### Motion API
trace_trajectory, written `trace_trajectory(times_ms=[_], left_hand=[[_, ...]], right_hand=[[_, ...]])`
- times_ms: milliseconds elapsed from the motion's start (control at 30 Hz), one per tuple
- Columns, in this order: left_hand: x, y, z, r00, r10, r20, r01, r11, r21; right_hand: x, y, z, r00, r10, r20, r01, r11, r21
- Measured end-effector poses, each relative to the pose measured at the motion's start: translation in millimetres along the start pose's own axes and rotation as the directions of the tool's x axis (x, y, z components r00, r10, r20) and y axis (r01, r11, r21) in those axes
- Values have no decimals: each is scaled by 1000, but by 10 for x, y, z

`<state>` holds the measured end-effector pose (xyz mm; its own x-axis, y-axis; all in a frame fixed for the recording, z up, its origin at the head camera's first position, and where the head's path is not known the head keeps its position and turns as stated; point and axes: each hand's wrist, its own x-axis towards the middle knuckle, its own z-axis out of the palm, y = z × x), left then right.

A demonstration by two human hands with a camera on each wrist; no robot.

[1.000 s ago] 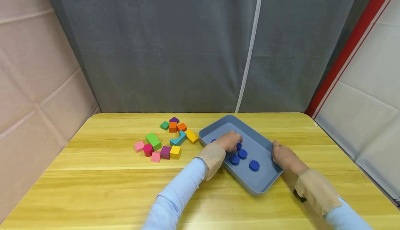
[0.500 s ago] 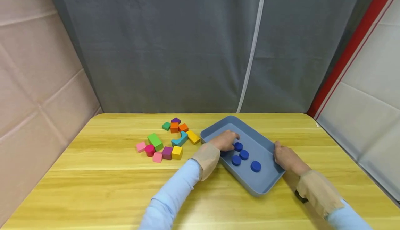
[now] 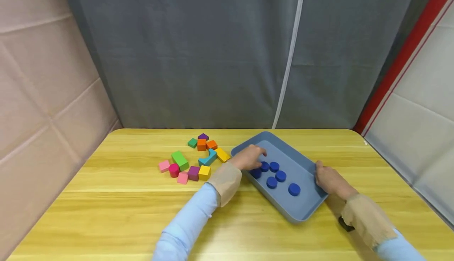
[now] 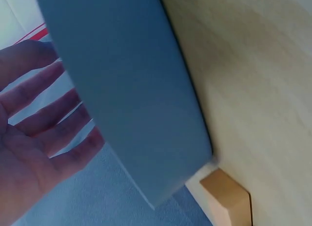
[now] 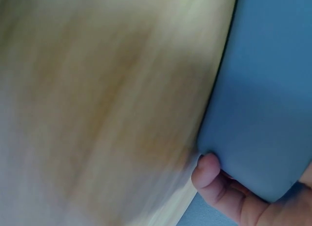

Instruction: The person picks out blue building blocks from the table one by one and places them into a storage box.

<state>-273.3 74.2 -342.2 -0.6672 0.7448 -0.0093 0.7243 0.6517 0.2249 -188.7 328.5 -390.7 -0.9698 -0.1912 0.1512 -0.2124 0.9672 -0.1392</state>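
Note:
In the head view, my left hand (image 3: 247, 158) hovers over the left side of a grey-blue tray (image 3: 305, 204), fingers extended and loosely bent. The left wrist view shows its palm and spread fingers (image 4: 53, 119) behind the tray's side wall (image 4: 122, 89), with nothing between them. Several round blue discs (image 3: 294, 189) lie flat on the tray floor, a cluster of them close to the left fingertips. My right hand (image 3: 331, 180) grips the tray's right side wall. In the right wrist view a finger (image 5: 207, 172) curls at the bottom corner of the tray (image 5: 268, 99).
Left of the tray several coloured blocks sit on the wooden table (image 3: 117, 213): a green block (image 3: 180, 160), a light-blue arch (image 3: 207, 158), a yellow cube (image 3: 204, 173), a red cylinder (image 3: 174, 170). One yellow block (image 3: 222, 155) lies close by the tray. A grey curtain (image 3: 198, 56) hangs behind.
My left hand has drawn back leftward across the tray, uncovering more of the blue discs. My right hand stays on the tray's side; the head view has turned slightly left.

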Motion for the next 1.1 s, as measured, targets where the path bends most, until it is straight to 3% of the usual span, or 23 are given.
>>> trace_trajectory(times_ms=[333, 467, 700, 1000, 1100], left_hand=[[-212, -168, -81, 999, -38, -10, 37, 998, -59], [-333, -281, -93, 998, -56, -18, 54, 991, -119], [-610, -508, -154, 995, -47, -92, 24, 972, -235], [-980, -741, -230, 977, -150, -154, 108, 961, -254], [-1113, -814, -255, 968, -176, -176, 126, 956, -264]], right_hand=[[10, 10, -11, 1000, 23, -4, -23, 999, 27], [14, 33, -19, 999, 27, -25, -26, 999, 37], [4, 69, -25, 995, 1, -102, 5, 998, 56], [-9, 30, -61, 989, 73, -127, -59, 992, 110], [-49, -17, -55, 982, 56, -179, -35, 993, 116]])
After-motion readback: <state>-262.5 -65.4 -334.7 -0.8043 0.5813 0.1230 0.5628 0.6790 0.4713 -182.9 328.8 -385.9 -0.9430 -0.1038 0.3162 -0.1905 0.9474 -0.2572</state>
